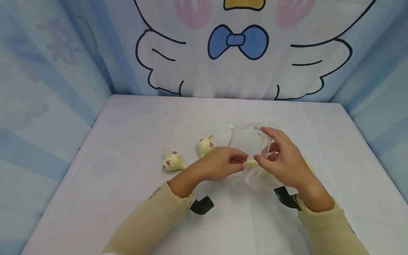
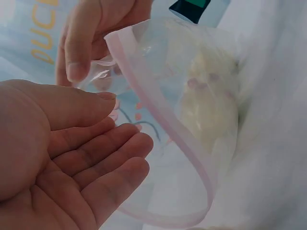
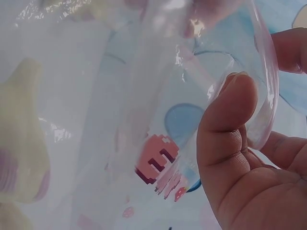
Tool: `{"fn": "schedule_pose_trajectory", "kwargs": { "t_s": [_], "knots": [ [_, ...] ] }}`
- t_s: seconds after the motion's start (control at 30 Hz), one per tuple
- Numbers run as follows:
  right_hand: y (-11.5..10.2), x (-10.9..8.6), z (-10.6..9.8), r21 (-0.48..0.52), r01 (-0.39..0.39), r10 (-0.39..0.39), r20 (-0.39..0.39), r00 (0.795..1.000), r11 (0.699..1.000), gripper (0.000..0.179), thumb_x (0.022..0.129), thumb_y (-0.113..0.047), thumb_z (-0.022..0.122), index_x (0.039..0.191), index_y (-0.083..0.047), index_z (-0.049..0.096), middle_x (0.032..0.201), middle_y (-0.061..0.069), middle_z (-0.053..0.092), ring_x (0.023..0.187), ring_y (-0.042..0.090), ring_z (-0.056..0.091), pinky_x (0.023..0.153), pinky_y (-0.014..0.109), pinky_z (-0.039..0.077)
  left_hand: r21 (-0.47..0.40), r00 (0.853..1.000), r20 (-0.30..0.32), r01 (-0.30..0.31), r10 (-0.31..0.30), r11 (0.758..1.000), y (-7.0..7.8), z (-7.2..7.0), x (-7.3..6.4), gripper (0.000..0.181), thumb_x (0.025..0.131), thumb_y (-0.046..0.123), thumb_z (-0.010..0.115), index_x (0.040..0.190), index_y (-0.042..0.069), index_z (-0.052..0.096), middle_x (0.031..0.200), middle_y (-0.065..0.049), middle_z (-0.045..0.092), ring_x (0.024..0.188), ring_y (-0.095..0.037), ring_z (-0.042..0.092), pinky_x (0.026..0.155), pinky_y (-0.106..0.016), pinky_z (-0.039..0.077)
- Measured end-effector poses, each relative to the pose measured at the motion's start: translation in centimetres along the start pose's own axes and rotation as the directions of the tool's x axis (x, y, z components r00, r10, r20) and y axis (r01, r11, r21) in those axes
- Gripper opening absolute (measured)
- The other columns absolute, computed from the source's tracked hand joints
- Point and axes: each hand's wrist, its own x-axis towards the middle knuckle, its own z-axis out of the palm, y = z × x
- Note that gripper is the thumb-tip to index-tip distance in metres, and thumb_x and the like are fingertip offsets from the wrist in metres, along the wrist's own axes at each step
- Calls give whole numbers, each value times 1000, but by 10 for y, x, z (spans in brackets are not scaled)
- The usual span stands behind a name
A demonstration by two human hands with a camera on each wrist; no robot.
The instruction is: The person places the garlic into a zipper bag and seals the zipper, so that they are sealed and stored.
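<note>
A clear plastic bag [image 1: 247,140] with a pink-edged mouth and small printed pictures stands gaping on the table. My right hand [image 1: 287,159] grips its mouth edge, with the thumb on one side of the film and fingers on the other. Pale yellow, garlic-like bulbs [image 2: 206,110] with purplish patches show through the film. My left hand [image 1: 224,163] is at the bag's mouth, palm up and fingers extended, holding nothing. Left of the bag, one similar bulb [image 1: 205,146] lies just beyond my left hand, and another bulb [image 1: 173,161] lies beside my left forearm.
A white cloth covers the table [image 1: 127,212]. Blue and white curtains [image 1: 47,106] hang at its sides, and a curtain with a cartoon bow tie [image 1: 236,39] hangs behind. Dark wrist-camera mounts [image 1: 202,205] stick out from both sleeves.
</note>
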Motion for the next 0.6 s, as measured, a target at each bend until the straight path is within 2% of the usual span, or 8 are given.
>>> {"fn": "schedule_pose_trajectory", "kwargs": {
  "t_s": [0.23,0.37,0.6],
  "knots": [
    [0,-1,0,-21,-43,43,0,999,999,69,77,-20,70,136,-12,35,120,2,41,70,13,49,59,20,48,-31,997,-80,15,-17,999,-4,-15,-22,34,84,20,63,117,13,58,109,10,58,95,1,54,79,-16,43],
    [0,-2,0,-26,-73,73,0,997,997,69,77,-20,71,136,-14,35,121,1,40,70,12,49,59,21,49,-10,994,-104,31,-32,999,-12,-22,-32,34,83,22,64,116,15,59,109,12,57,97,-1,53,80,-17,42],
    [1,-3,-1,-15,-43,43,-7,999,999,69,77,-16,70,136,-12,35,119,2,41,69,13,49,59,20,48,-20,982,-159,101,-103,995,-29,-26,-41,34,83,19,64,115,14,59,110,7,57,99,-6,53,81,-20,44]
  ]
}}
